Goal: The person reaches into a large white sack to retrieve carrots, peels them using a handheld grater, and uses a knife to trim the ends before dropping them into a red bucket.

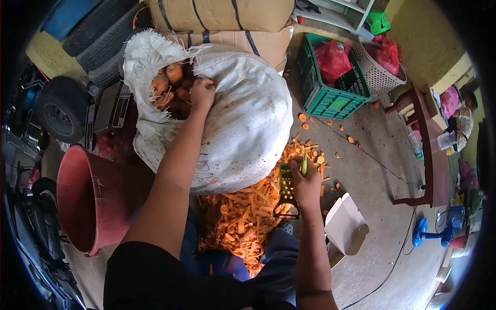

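A bulging white woven sack (pixel 248 113) lies in front of me, its frayed mouth open at the upper left. Several unpeeled carrots (pixel 175 75) show inside the opening. My left hand (pixel 202 94) is at that opening, fingers curled on the sack's edge; their tips are partly hidden. My right hand (pixel 307 188) is closed round a slim tool with a green handle (pixel 304 165); its working end is hidden. Beside this hand is a narrow, dark green slotted rack (pixel 285 182), above a heap of orange carrot peelings (pixel 240 219).
At the left stands a red tub (pixel 98 201), with tyres (pixel 62 109) behind it. A green crate (pixel 333 77) and a white basket (pixel 380 64) hold red bags. An open cardboard box (pixel 346 225), a cable and a blue fan (pixel 439 230) occupy the right-hand floor.
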Tool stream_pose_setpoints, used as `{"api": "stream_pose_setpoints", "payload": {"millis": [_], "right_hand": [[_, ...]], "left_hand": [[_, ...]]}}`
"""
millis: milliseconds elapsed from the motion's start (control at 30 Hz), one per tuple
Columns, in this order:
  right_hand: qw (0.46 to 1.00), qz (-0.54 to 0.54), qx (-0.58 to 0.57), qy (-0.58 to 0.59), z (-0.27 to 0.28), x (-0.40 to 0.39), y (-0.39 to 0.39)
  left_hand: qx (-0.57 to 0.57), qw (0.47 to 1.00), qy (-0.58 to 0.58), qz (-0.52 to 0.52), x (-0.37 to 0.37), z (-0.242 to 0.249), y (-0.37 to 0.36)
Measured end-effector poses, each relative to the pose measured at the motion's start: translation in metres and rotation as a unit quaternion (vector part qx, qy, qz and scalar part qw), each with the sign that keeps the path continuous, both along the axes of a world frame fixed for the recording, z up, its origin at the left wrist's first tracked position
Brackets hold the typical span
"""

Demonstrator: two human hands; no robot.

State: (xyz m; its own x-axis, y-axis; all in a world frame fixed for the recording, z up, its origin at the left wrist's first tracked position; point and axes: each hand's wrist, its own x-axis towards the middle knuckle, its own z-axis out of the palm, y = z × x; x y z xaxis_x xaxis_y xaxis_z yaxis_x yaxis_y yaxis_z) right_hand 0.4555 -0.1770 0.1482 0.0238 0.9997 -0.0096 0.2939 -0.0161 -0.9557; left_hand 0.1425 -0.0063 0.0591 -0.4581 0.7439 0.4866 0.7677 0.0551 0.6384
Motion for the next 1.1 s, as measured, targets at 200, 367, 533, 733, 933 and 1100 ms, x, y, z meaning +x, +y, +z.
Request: {"api": "stream_pose_setpoints", "payload": {"millis": [200, 367, 533, 733, 933, 1100], "right_hand": [[0.998, -0.010, -0.043, -0.036, 0.004, 0.007, 0.005], [0.997, -0.005, -0.062, -0.048, 0.005, 0.004, 0.008], [0.997, -0.001, -0.041, -0.070, -0.003, 0.004, 0.015], [0.996, 0.007, -0.044, -0.084, -0.003, -0.002, 0.014], [0.994, -0.001, -0.020, -0.106, -0.006, -0.006, 0.017], [0.993, 0.020, -0.008, -0.118, -0.011, -0.013, 0.025]], "left_hand": [[0.099, 0.983, 0.028, -0.154, 0.036, 0.028, -0.014], [0.057, 0.978, -0.053, -0.191, 0.059, 0.049, -0.028], [0.053, 0.938, -0.249, -0.235, 0.093, 0.063, -0.018], [-0.050, 0.978, 0.143, -0.145, 0.109, 0.074, 0.015], [0.166, 0.959, -0.100, -0.208, 0.096, 0.097, 0.015], [0.059, 0.970, 0.122, -0.204, 0.101, 0.079, 0.016]]}}
